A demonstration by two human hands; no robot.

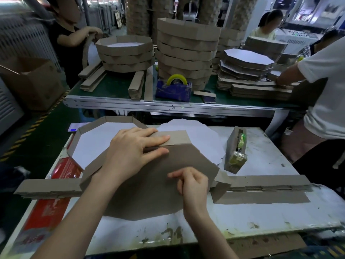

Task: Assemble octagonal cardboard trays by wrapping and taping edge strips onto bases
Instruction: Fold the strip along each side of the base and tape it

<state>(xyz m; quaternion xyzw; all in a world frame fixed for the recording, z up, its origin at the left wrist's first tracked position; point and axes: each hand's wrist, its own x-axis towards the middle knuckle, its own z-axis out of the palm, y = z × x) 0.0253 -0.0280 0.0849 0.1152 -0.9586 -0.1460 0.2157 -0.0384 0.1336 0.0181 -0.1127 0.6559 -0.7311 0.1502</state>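
Pressing down with straight, spread fingers, our left hand pins the folded edge strip against the upturned brown base at centre frame, we judge so that the seam cannot spring open before tape goes on. Our right hand sits just below it over the base, fingers curled and thumb meeting forefinger; whether a piece of clear tape is pinched there we cannot tell. Flat strip stacks lie along the near edge at lower left and lower right, probably kept close for the next wrap. Right of centre the cardboard-cased tape dispenser stands on the right hand's side, likely so a length can be torn off one-handed. Behind the base lie white octagonal blanks, and at centre left a finished tray is parked out of the way. Farther up, the green table carries tall tray stacks and a blue dispenser, with other workers at upper left and right
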